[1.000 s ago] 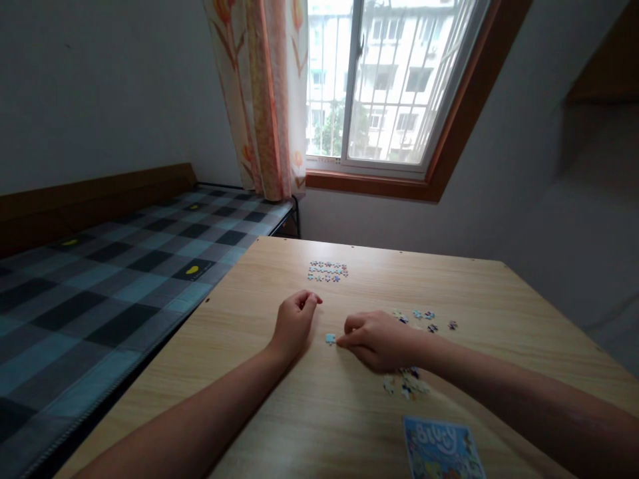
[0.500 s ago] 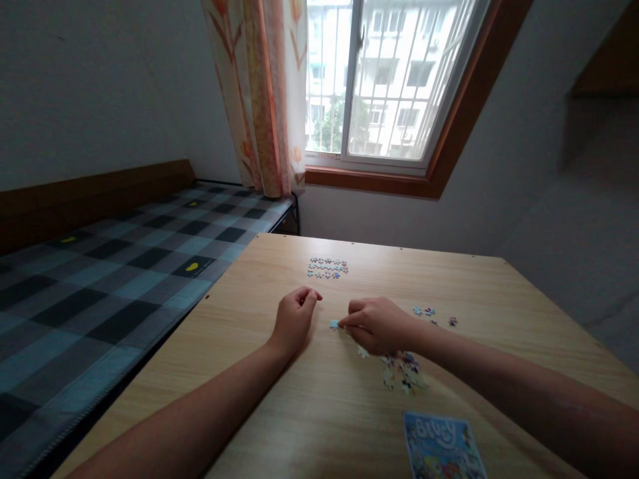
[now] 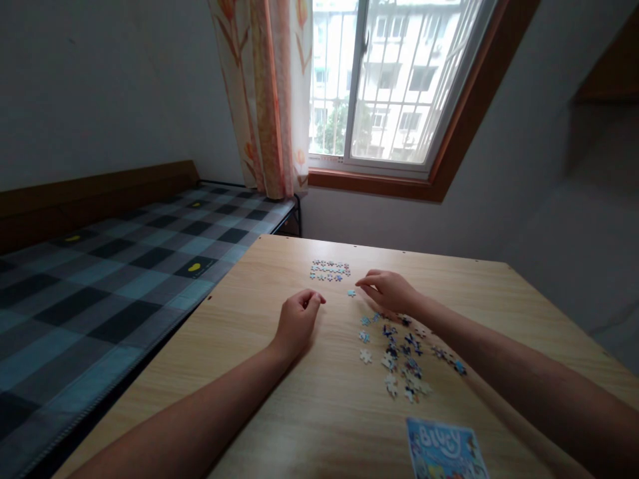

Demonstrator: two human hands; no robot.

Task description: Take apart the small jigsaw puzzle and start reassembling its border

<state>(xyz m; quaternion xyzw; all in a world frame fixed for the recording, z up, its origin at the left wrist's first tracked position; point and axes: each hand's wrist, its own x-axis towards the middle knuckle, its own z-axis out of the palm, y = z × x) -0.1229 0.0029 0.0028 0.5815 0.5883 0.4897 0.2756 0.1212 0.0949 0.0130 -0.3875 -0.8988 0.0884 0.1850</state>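
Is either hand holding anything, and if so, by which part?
Nothing visibly: the light-blue jigsaw piece lies on the table beside the right hand; the curled left hand hides its palm.

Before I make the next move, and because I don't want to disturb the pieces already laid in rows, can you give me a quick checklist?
1. Left hand clear of the rows of pieces: ok, it rests on the near side, apart from them.
2. Single light blue piece separate from the rows: ok, a gap shows between.
3. Right hand gripping that piece: cannot tell, the fingertips are right by it.
4. Loose pieces well separated: not ok, many lie bunched together.
5. Bluey picture wholly in view: not ok, the bottom edge of the frame cuts it off.
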